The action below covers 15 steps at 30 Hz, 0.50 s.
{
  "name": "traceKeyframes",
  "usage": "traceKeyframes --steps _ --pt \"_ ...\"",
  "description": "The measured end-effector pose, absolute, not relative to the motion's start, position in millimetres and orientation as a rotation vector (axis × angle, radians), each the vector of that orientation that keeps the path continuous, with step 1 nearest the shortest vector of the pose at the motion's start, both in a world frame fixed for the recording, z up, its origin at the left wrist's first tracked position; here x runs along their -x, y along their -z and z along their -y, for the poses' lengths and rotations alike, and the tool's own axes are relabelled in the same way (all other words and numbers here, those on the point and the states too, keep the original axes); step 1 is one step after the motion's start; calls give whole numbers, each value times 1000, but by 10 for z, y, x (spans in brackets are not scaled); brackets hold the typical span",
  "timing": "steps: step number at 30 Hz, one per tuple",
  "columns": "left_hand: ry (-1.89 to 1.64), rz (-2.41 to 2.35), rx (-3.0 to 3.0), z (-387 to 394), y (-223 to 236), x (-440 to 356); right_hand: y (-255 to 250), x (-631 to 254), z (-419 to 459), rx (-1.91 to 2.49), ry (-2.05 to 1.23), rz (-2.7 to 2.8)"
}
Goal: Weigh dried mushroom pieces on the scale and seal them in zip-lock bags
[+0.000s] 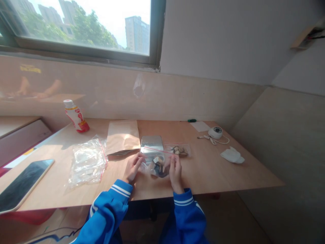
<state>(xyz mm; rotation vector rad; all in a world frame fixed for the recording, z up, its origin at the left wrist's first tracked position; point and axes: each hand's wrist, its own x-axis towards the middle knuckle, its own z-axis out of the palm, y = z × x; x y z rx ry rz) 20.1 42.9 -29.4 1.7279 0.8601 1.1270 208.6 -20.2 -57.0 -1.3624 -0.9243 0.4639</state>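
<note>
Both my hands hold a small clear zip bag (155, 165) with dark and light pieces inside, just above the wooden table (208, 169). My left hand (132, 167) pinches the bag's left side. My right hand (175, 171) grips its right side, fingers closed. Right behind the bag lies a small silver scale (151, 143). Another small zip bag with brownish pieces (179, 150) lies to the right of the scale. Both sleeves are blue with white stripes.
A brown paper pouch (123, 136) and a pile of empty clear zip bags (87, 162) lie to the left. A red-and-white bottle (75, 116) stands far left, a phone (22, 184) near the left edge. A white round device with cable (215, 133), crumpled tissue (232, 155), paper and a green pen lie right.
</note>
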Motion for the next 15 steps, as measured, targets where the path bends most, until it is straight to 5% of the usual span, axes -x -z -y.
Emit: traceKeyframes --steps 15 --pt "-1166 -972 -1373 -449 324 -256 542 -2064 219 1264 -602 936"
